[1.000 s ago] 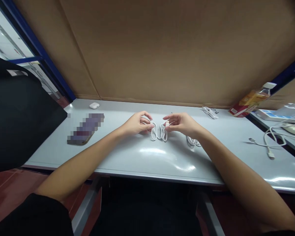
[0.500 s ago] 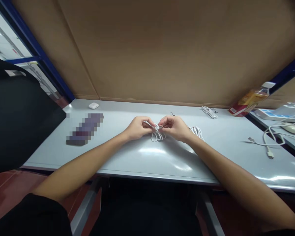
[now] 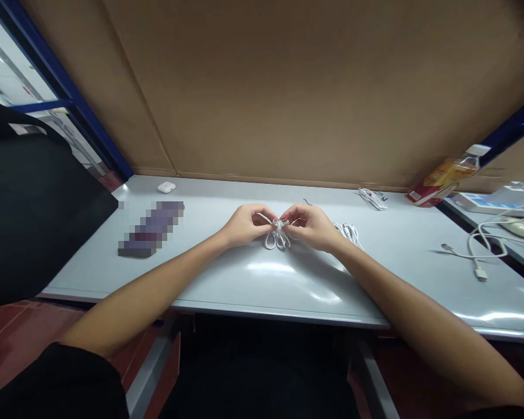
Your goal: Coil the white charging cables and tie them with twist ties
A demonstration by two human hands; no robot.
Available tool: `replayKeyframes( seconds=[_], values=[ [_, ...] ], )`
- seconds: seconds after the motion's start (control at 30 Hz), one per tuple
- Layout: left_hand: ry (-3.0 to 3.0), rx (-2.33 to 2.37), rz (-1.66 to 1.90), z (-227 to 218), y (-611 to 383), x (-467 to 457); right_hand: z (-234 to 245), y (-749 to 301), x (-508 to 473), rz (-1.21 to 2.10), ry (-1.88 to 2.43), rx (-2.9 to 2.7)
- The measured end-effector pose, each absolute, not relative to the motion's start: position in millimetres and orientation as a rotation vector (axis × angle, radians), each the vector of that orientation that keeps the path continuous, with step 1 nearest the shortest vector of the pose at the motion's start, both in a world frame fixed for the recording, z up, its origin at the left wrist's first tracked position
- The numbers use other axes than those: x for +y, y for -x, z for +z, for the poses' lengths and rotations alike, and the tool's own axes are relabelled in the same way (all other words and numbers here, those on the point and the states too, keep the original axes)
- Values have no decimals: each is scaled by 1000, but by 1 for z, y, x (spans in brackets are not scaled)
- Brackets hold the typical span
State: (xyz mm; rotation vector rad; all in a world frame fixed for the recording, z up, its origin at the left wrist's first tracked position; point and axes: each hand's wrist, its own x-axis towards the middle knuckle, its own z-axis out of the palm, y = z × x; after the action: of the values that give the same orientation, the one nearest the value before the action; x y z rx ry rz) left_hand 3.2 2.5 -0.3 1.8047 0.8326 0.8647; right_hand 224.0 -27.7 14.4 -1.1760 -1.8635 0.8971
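While both my hands meet over the middle of the grey table (image 3: pixel 288 279), I hold one small white cable (image 3: pixel 278 237) between them. My left hand (image 3: pixel 243 225) is closed around the left part of the bundle, with thumb and first fingers pinching it. My right hand (image 3: pixel 311 226) pinches the right part in the same way, fingers curled, and the two loops of the cable hang down under my fingertips and touch the table.

I judge that I am in the step of gathering the cable into a tight bundle, and the ends seem to be at the top, between my thumbs, but they are too small to see well. What comes next, I think, calls for one hand to keep the loops together so that they do not spring open, and the other to be free.

Another coiled cable (image 3: pixel 348 231) lies just beside my right wrist. Further right are a loose cable (image 3: pixel 478 256) and a tilted bottle (image 3: pixel 448 175); at the far left a small white case (image 3: pixel 166 187)
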Motion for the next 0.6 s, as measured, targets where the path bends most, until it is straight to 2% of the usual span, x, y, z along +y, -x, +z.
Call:
replayKeyframes(
  seconds=[0.23, 0.6],
  values=[
    [-1966, 1127, 860, 16, 17, 22, 30, -254, -16, 868, 1355, -1774],
    [-2174, 1466, 848, 17, 54, 51, 53, -302, -8, 881, 1689, -2062]
  ],
)
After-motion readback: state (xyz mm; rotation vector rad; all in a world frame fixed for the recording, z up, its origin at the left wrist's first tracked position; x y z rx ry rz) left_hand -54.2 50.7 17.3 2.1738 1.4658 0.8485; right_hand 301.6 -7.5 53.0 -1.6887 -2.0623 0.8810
